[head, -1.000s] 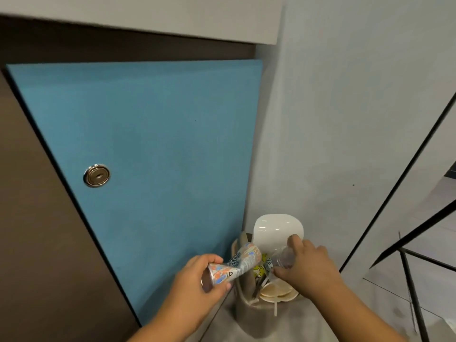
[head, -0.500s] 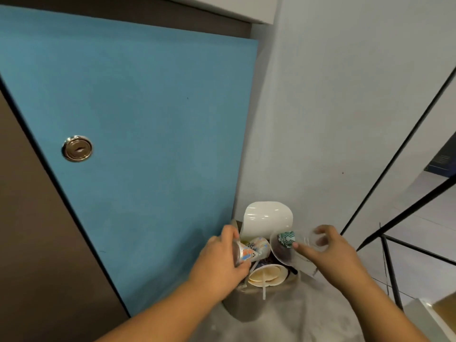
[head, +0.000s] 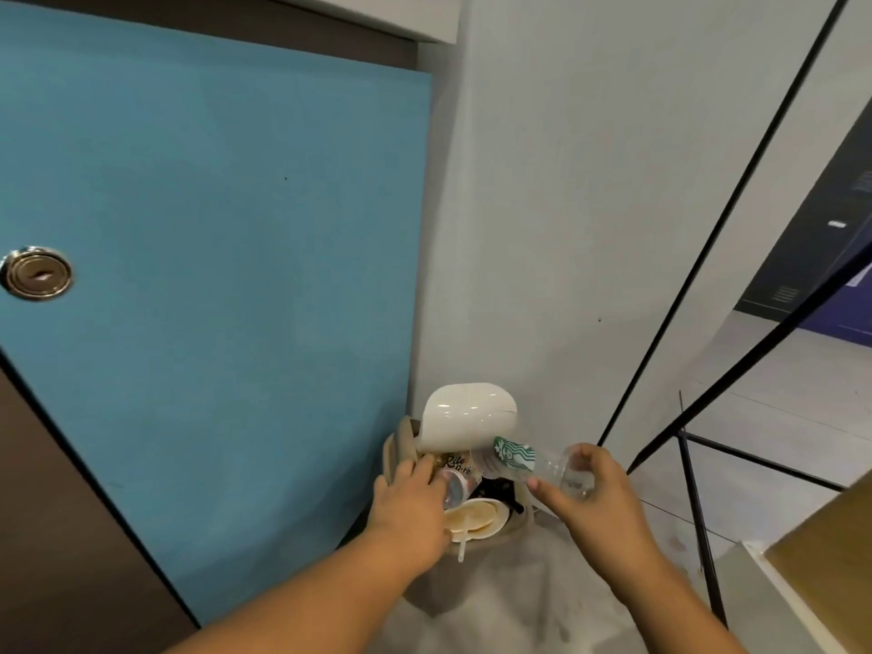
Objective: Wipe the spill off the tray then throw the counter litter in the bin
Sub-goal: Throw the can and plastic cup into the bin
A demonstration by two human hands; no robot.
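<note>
One blue door [head: 212, 276] is seen left of the bin [head: 389, 453], which is tucked into the corner, probably to be kept out of the way. Its one white lid [head: 467, 410] is stood up behind the opening so that litter can be dropped in. Two hands are held over the bin. One clear cup [head: 516, 457] is pinched at its base between thumb and forefinger of the right hand [head: 597, 495] and laid on its side, mouth towards the opening, judged ready for release. One can [head: 453, 487] is gripped by the curled left hand [head: 408, 505] and pushed among the rubbish. One lidded paper cup [head: 472, 516] lies inside. No tray is in view
</note>
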